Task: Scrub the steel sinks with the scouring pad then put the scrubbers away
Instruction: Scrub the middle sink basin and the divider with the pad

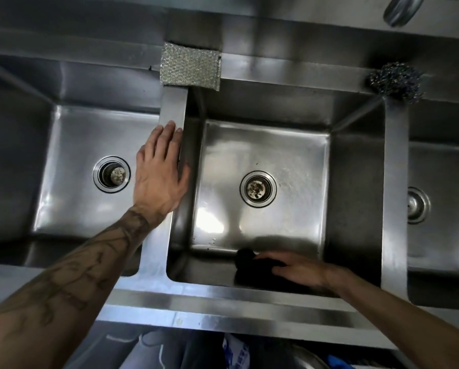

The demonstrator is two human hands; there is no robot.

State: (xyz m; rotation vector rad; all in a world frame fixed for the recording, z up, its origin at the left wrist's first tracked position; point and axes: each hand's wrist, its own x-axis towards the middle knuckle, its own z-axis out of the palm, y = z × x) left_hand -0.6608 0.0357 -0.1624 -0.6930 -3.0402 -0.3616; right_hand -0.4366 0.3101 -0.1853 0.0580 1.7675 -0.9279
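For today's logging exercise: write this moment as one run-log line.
left hand: flat on sink divider | right hand: pressing dark scouring pad on middle sink front wall | silver pad, steel wool: back ledge

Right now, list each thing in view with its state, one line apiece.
Left hand: open, flat on the divider between the left and middle sinks.
Right hand: pressing a black scouring pad against the middle sink's near wall.
Middle sink: no standing water, specks around the drain.
Left sink: no standing water.
Silver scrubber pad: lying unused on the back ledge.
Steel wool ball: unused on the back ledge.
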